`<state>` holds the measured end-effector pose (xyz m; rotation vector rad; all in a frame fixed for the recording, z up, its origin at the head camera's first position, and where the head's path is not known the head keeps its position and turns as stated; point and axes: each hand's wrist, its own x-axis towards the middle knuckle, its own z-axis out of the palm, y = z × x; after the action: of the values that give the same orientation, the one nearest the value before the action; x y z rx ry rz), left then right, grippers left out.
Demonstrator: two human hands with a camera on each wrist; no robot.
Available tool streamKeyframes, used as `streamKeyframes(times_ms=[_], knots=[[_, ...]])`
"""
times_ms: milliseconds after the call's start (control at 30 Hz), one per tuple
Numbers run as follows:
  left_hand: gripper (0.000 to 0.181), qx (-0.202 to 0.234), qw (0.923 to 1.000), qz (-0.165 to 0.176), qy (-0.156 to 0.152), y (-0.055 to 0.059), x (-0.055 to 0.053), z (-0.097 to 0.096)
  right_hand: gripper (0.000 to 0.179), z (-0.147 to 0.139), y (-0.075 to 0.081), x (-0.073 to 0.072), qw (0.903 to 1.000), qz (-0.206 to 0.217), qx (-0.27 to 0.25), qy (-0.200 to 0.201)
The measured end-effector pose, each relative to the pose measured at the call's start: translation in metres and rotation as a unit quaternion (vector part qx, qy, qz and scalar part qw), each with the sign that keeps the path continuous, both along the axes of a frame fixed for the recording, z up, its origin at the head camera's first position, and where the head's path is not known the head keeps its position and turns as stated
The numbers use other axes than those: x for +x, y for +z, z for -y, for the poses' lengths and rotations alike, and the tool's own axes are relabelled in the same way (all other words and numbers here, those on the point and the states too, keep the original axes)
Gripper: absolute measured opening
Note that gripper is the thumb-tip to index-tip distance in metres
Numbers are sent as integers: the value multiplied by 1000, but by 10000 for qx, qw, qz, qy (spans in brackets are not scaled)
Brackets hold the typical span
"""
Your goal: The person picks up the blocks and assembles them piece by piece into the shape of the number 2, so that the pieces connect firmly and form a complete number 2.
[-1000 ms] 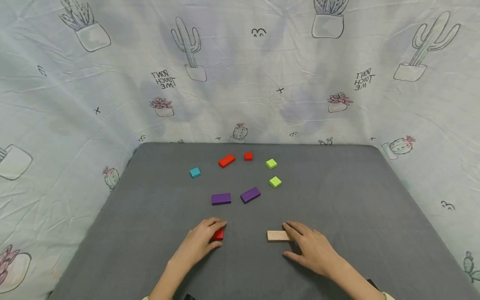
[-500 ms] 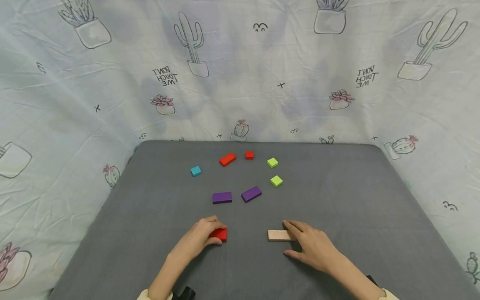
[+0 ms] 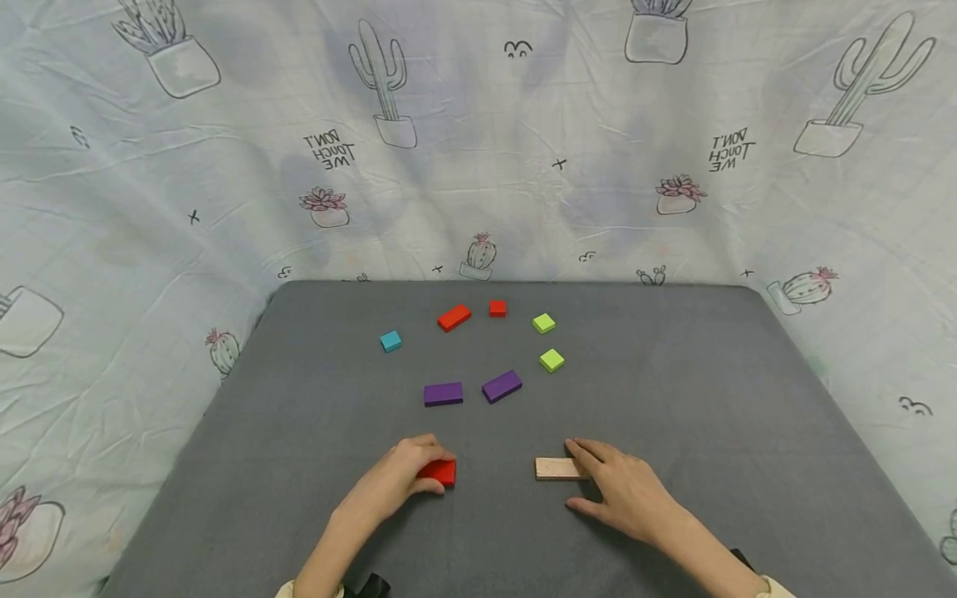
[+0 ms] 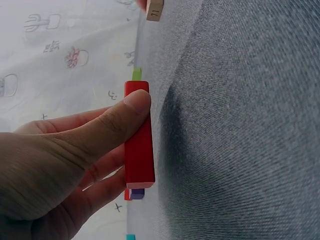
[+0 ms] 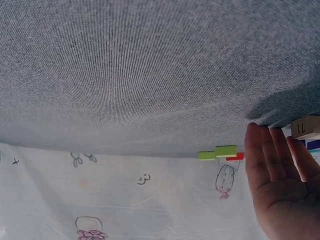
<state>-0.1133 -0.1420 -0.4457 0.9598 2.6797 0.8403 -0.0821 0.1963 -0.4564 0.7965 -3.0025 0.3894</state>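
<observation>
Thumb point(image 4: 117, 119) and fingers point(image 4: 107, 162) of my left hand point(image 3: 404, 472) pinch the red block point(image 3: 441, 473) across its long sides, likely for steadiness. My right hand point(image 3: 619, 490), fingers straight and thumb apart, frames the wooden block point(image 3: 557, 469), leaving its inner end bare.

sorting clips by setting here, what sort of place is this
Probably an indoor tabletop set up for handling blocks, perhaps a recording station: a gray fabric-covered table, a cactus-print sheet hung along its far edge and both sides, and small coloured blocks spread across it.
</observation>
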Motion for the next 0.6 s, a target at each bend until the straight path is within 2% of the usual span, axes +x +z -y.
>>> streamKeyframes(times_ms=[400,600], knots=[[36,-118,9995,251,-129,3,-4,-5,75,3,2,3,9999,6,88,-67],[35,-168,9991,336,-181,3,-6,-7,75,4,5,3,9997,155,128,-135]])
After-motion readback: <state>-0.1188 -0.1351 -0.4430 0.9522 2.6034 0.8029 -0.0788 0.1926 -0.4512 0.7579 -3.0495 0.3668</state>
